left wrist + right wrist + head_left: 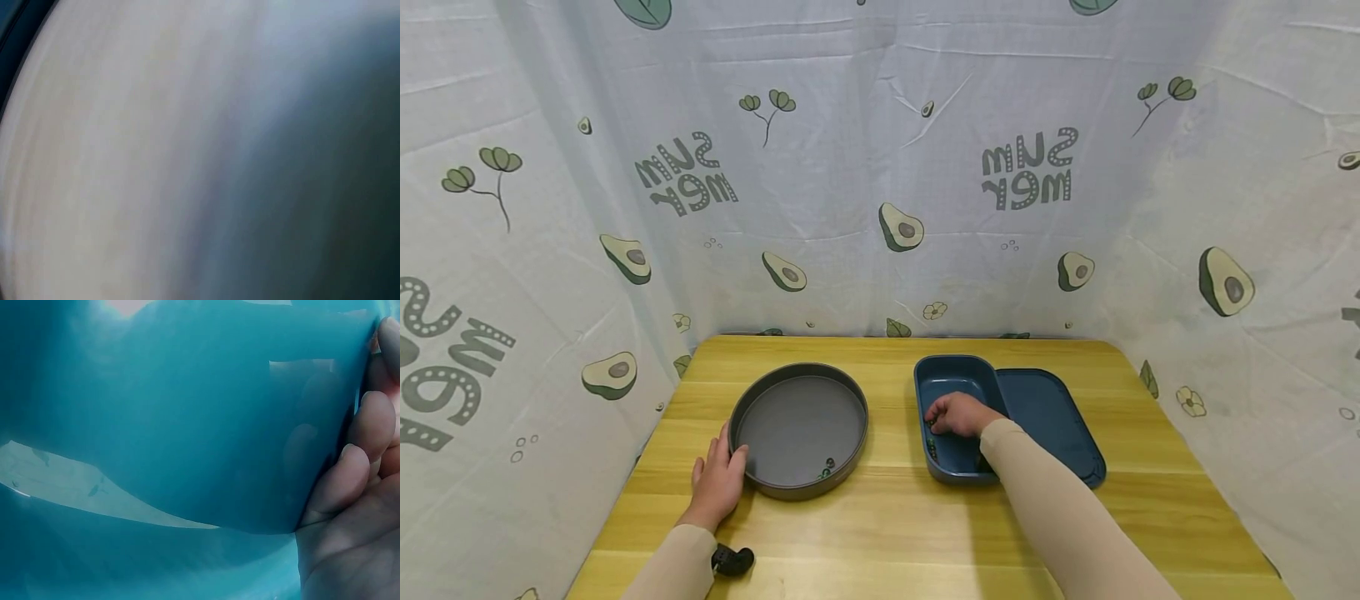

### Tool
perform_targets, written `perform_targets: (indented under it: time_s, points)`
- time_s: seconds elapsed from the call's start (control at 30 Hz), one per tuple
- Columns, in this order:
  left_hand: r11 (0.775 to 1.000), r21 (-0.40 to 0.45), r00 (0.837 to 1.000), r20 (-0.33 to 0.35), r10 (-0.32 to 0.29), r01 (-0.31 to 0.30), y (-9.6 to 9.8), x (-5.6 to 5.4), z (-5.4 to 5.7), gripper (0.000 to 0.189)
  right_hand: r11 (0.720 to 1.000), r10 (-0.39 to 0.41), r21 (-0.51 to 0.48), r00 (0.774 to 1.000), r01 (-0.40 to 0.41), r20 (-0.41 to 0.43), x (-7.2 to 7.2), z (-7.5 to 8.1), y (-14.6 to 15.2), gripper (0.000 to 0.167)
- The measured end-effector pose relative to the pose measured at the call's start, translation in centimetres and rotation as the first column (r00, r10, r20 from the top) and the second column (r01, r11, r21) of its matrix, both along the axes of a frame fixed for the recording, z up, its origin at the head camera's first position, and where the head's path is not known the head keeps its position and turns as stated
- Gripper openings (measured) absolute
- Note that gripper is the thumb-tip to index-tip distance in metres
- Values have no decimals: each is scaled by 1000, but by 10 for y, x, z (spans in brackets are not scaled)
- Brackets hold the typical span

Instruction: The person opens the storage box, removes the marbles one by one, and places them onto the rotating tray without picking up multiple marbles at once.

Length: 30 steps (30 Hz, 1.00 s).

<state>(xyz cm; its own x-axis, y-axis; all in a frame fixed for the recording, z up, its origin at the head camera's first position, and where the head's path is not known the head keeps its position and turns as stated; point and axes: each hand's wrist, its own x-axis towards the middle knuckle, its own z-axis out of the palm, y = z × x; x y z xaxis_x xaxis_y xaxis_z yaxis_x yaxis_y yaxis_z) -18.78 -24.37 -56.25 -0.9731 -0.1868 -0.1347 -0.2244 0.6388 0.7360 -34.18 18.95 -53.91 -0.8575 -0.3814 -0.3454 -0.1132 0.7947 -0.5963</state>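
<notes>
A round dark grey pan (801, 429) stands on the left of the table, with a few small dark green marbles (830, 462) inside near its front edge. My left hand (718, 486) rests against the pan's left rim, fingers fairly straight. To the right is a deep blue box (953, 479). Several marbles (932, 451) lie along its left wall. Reaching inside, my right hand (962, 414) has its thumb and fingertips together around a marble by that wall. The right wrist view shows curled fingers (372, 425); their tips are partly hidden. The left wrist view is blurred.
A flat blue lid (1052, 425) lies right of the box, against its side, under my right forearm. A black strap piece (732, 561) sits at my left wrist. Behind the wooden table (880, 533) hangs a white printed curtain (850, 167).
</notes>
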Motion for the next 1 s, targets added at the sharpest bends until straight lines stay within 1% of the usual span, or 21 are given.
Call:
perform_targets:
  time_s: [0.4, 0.77, 1.0]
  points:
    - [1000, 5, 1000, -7, 1, -1, -1, -1, -1, 68, 999, -30, -19, 999, 30, 22, 2, 1, 0, 16]
    - [1000, 2, 1000, -2, -3, 3, 0, -1, 0, 69, 1000, 0, -7, 1000, 0, -7, 3, 2, 1, 16]
    - [1000, 4, 1000, -2, 1, -1, 0, -1, 0, 69, 1000, -2, -26, 1000, 2, -2, 1, 1, 2, 15]
